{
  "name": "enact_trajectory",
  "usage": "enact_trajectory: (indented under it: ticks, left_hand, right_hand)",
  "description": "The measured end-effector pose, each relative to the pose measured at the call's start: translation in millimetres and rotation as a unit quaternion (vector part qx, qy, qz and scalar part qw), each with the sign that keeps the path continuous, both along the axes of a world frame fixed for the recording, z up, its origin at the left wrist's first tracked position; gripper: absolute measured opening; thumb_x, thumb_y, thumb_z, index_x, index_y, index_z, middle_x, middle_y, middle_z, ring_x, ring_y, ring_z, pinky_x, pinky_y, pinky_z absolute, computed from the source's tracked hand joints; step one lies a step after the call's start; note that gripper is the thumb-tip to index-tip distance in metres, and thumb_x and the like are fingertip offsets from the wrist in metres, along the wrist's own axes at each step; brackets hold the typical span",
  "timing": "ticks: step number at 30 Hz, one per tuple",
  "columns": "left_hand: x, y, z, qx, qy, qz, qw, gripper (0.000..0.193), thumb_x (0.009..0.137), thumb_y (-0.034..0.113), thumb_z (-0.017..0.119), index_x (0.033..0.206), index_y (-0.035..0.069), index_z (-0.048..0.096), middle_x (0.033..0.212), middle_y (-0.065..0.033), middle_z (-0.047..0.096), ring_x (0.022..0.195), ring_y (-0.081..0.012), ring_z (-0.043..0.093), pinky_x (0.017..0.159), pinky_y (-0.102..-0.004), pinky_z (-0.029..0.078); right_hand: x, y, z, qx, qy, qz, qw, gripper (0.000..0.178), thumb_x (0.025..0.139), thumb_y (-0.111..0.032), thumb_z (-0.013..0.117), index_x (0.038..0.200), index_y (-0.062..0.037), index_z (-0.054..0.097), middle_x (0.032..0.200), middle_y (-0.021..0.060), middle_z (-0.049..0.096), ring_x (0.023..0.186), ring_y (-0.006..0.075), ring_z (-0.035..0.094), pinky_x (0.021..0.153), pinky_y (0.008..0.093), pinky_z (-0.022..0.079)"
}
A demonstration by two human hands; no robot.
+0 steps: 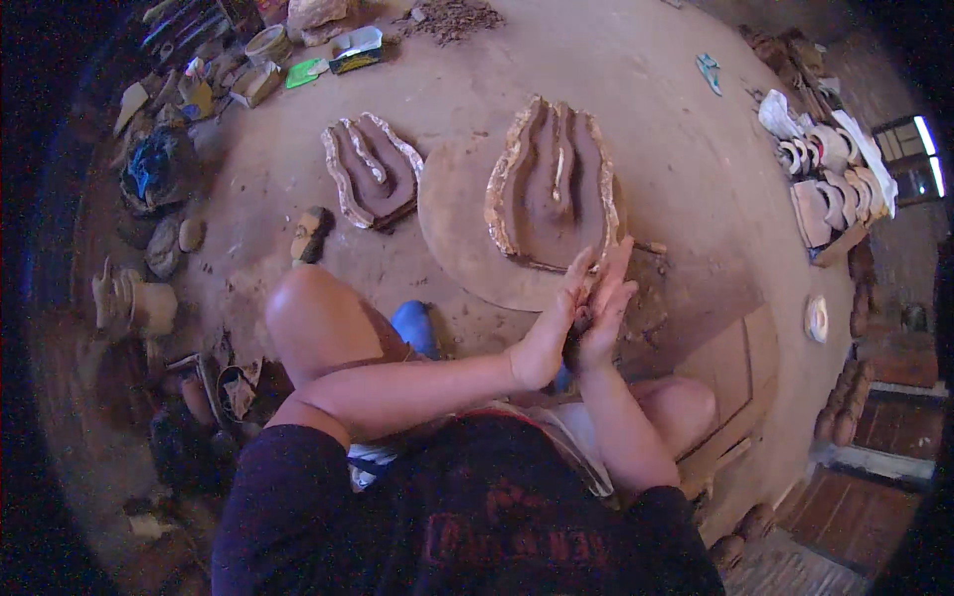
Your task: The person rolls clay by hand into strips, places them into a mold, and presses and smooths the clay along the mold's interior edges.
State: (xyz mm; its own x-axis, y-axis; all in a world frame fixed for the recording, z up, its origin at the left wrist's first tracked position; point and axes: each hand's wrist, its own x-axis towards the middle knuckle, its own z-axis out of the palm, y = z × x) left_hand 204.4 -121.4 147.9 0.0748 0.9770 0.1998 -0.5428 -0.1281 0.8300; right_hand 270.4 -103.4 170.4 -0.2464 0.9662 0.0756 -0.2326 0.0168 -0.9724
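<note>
Head view: two palms pressed together over a lump of clay at frame centre.

Left hand [545,338] and right hand [604,308] are flat against each other, fingers straight, with the dark clay [577,328] clamped between them, just below the big mould [553,184] on its round board [462,248]. A smaller mould [371,169] lies to the upper left, near a stone [311,233]. Pale mould pieces [830,174] are stacked at the right edge.

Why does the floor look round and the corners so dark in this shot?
Head view: the fisheye lens bends straight edges toward the rim and blackens the corners; bright window at right glares; centre is sharp, where both hands, left hand and right hand, press clay.
</note>
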Motion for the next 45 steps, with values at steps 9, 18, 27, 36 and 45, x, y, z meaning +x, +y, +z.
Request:
enact_trajectory:
  ticks: [9,18,27,36,45]
  left_hand:
    - [-15,18,-30,-0.024,-0.008,0.010,1.000,0.085,0.108,0.066,0.011,0.168,0.008,-0.006,0.177,-0.0080,-0.001,0.161,-0.0235,0.006,0.128,-0.0381,0.011]
    - [-33,25,-3,-0.106,-0.024,0.058,0.992,0.070,0.114,0.049,0.031,0.168,0.009,0.012,0.169,-0.0148,0.031,0.154,-0.0301,0.030,0.126,-0.0434,0.024]
    - [-93,43,-25,-0.208,0.257,0.029,0.943,0.063,0.104,0.056,0.059,0.135,0.001,0.059,0.117,-0.0145,0.072,0.109,-0.0210,0.068,0.087,-0.0337,0.054]
    - [-106,38,-11,-0.187,0.371,-0.022,0.909,0.044,0.100,0.045,0.071,0.097,0.001,0.070,0.074,-0.0063,0.070,0.069,-0.0108,0.065,0.058,-0.0304,0.051]
    - [-112,34,3,-0.258,0.202,-0.047,0.944,0.026,0.098,0.024,0.076,0.102,0.001,0.064,0.097,-0.0073,0.073,0.081,-0.0132,0.070,0.061,-0.0294,0.056]
  right_hand:
    - [-5,5,5,0.009,-0.055,0.069,0.996,0.102,0.102,-0.077,0.025,0.168,-0.0054,-0.006,0.177,0.0136,-0.001,0.162,0.0290,-0.004,0.129,0.0442,0.004]
    - [11,56,-12,0.211,-0.289,-0.038,0.933,0.081,0.109,-0.055,0.040,0.167,-0.0016,0.018,0.175,0.0170,0.012,0.162,0.0291,0.007,0.129,0.0420,0.008]
    - [32,37,-7,0.114,-0.397,0.042,0.910,0.035,0.095,-0.013,0.075,0.127,0.0016,0.071,0.116,0.0172,0.074,0.107,0.0252,0.073,0.093,0.0360,0.056]
    - [36,55,-20,0.287,-0.449,0.071,0.843,0.031,0.087,-0.006,0.079,0.117,-0.0015,0.074,0.102,0.0146,0.072,0.091,0.0271,0.074,0.083,0.0368,0.059]
    - [37,53,-22,0.176,-0.400,0.071,0.897,0.026,0.089,-0.004,0.079,0.114,-0.0003,0.074,0.104,0.0126,0.075,0.092,0.0158,0.073,0.080,0.0306,0.057]
